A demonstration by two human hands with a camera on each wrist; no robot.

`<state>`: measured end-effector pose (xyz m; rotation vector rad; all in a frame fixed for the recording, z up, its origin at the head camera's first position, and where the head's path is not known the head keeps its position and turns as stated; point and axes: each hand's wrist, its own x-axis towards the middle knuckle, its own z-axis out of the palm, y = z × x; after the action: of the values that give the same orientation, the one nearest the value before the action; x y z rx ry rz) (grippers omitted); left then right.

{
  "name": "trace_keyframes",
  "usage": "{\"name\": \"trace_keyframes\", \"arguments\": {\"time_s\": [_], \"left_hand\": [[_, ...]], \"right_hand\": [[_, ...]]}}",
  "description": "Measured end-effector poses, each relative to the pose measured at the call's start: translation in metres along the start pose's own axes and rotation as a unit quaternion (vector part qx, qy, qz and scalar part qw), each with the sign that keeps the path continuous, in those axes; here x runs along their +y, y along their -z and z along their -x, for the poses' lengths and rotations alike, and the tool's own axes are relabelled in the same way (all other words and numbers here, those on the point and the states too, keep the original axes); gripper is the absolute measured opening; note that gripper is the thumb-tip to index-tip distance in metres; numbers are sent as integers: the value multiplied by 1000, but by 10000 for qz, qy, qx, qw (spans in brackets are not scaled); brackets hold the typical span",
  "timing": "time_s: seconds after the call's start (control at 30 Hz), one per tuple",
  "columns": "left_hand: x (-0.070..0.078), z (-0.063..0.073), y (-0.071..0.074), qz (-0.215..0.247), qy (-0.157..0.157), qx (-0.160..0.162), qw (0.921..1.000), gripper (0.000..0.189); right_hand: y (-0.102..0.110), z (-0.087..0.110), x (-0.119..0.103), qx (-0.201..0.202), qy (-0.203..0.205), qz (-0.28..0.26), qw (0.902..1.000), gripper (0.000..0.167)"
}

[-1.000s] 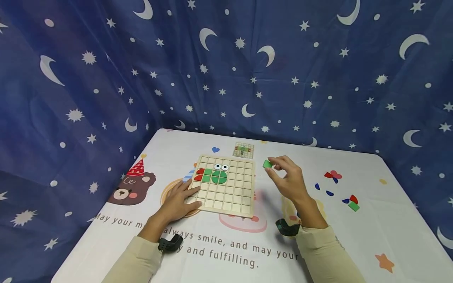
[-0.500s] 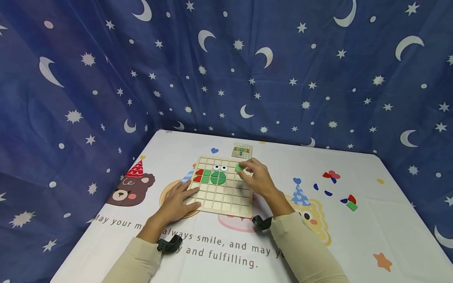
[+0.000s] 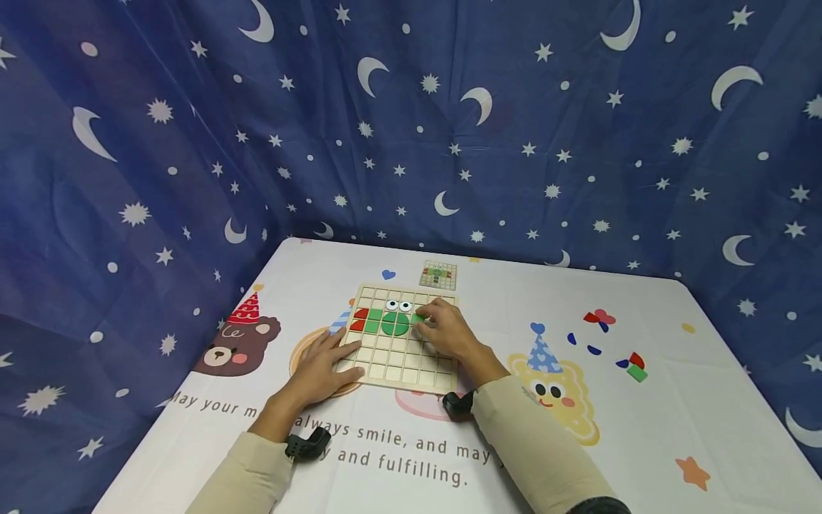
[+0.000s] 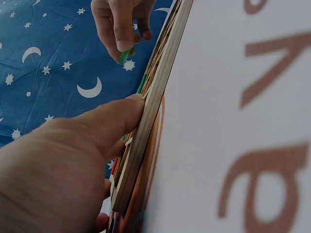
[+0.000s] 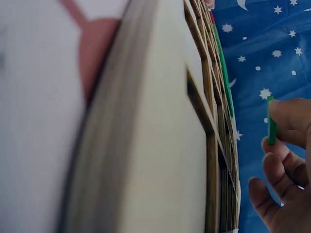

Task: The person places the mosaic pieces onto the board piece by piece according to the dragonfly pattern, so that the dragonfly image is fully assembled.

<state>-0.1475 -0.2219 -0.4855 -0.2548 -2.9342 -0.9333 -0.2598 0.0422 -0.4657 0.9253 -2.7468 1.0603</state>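
Two tan sleeves (image 3: 237,475) with black wristbands (image 3: 308,443) are poking in at the bottom of the frame, over the white-clothed bench (image 3: 359,496). The left hand (image 3: 321,365) is resting left of centre, fingers spread, on the near-left edge of a wooden grid board (image 3: 398,358) that's lying mid-frame. The right hand (image 3: 447,333) is hanging over the board's right half, pinching a green piece (image 5: 272,121) between thumb and fingers; both wrist views are showing it clear of the surface. In the cells, red pieces (image 3: 357,325) are sitting at left, then green squares (image 3: 374,320), then a green circle (image 3: 394,324) with two eye pieces (image 3: 398,306) right above. Loose blue bits (image 3: 594,350), plus red and green ones, are lying around frame right. Farther up, a small picture card (image 3: 439,275) is lying just past the board, and a starry blue curtain (image 3: 411,193) is filling the back.
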Motion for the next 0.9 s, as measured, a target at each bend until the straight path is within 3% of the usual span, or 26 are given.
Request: {"name": "trace_keyframes", "arguments": {"time_s": [0.3, 0.9], "left_hand": [[-1, 0, -1, 38, 3, 5, 10000, 59], [-3, -1, -2, 18, 21, -1, 10000, 60]], "right_hand": [[-7, -4, 2, -481, -92, 487, 9976, 26], [-9, -3, 1, -757, -55, 648, 9950, 24]]}}
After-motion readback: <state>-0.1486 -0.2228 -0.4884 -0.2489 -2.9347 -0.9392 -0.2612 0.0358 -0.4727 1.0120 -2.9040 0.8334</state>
